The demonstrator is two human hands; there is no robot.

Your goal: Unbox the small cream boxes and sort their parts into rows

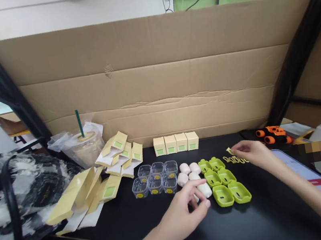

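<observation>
My left hand (184, 208) reaches over the front of a cluster of rounded white cases (193, 167), its thumb and index finger apart. One white case (205, 190) lies right by those fingers, and I see nothing held between them. On the right, my right hand (249, 152) pinches a small gold-coloured piece (229, 151) in its fingertips. Just below it lies a row of gold-coloured rings or clips (234, 160); their exact kind is too small to tell. Green open case covers (223, 196) stand in pairs between my two hands.
Clear plastic cups (154, 183) with yellow stickers stand left of the white cases. Small cream boxes (170, 144) line up behind. Unfolded cartons (109, 189), a bagged drink (87, 147) and a bag (38, 192) are left; a tablet (303, 174) and an orange-black toy (274, 134) right.
</observation>
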